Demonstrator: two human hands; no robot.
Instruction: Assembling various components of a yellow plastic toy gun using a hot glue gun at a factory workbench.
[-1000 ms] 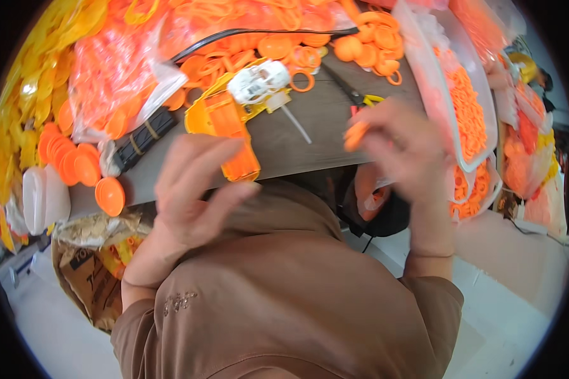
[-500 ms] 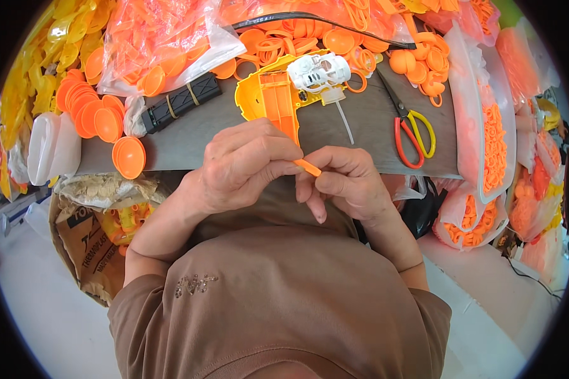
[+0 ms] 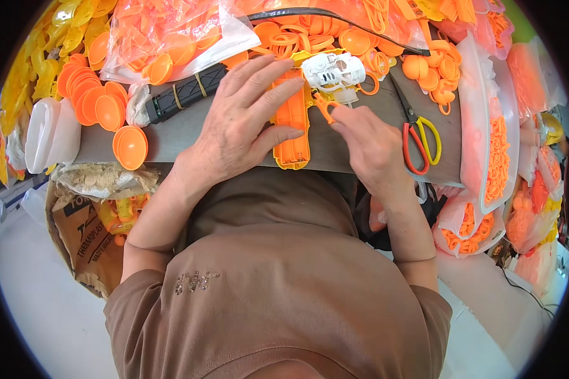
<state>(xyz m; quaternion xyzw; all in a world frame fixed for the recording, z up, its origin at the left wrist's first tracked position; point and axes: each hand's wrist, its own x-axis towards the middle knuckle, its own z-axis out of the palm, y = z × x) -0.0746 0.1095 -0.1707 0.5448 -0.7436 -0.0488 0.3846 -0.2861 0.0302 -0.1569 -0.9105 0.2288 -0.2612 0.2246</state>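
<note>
A yellow plastic shell with an orange insert (image 3: pixel 292 129) lies on the table, its lower end close to the near edge. Over its left side my left hand (image 3: pixel 240 117) is spread, fingers apart, the thumb lying across the orange insert. My right hand (image 3: pixel 376 148) pinches a small orange loop-shaped plastic piece (image 3: pixel 324 106) at the shell's right edge, just below the white slotted cylinder (image 3: pixel 333 71). The cylinder rests on the upper part of the shell. Below it a translucent cap-like part (image 3: pixel 346 95) is partly hidden by my right hand.
Scissors with red and yellow handles (image 3: pixel 422 142) lie to the right. A black ridged bar (image 3: pixel 186 95) and several orange cups (image 3: pixel 130 147) are at the left. Bags of orange parts (image 3: pixel 177 38) crowd the back, and a white tub (image 3: pixel 512 158) of small orange pieces stands at the right.
My left hand has let go of the small orange piece and spread over the shell. My right hand has carried the piece up to the shell's right edge. The shell sits nearer me.
</note>
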